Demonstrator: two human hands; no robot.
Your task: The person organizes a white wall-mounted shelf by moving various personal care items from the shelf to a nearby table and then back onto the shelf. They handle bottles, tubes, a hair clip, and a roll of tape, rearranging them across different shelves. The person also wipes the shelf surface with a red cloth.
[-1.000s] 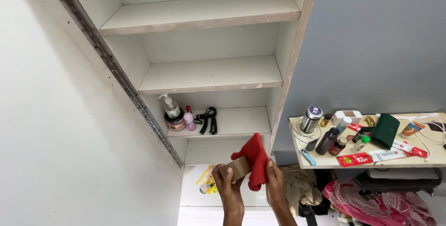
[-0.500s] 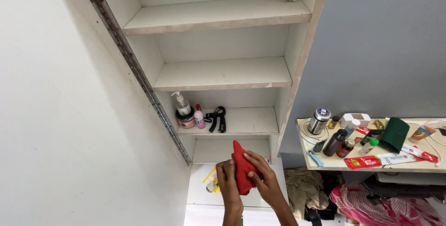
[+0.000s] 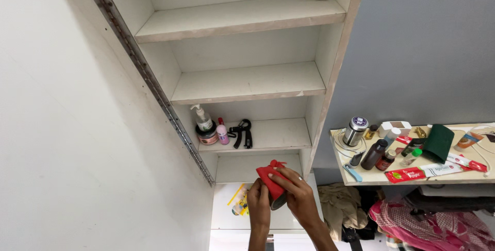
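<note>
A red cloth (image 3: pixel 271 178) was bunched around a small object, of which only a dark edge showed at its five o'clock. It sat low in the frame, below the lowest stocked shelf (image 3: pixel 268 136). The right hand (image 3: pixel 296 194) pressed the cloth from three o'clock, its grip clamped over the fabric, apparently to keep the wrap tight. The left hand (image 3: pixel 259 203) braced it from nine o'clock, fingers closed on the bundle. At eleven o'clock stood a pump bottle (image 3: pixel 202 118), a pink bottle (image 3: pixel 222 132) and black hand grippers (image 3: pixel 241 132). At three o'clock a cluttered table (image 3: pixel 361 180) held bottles.
</note>
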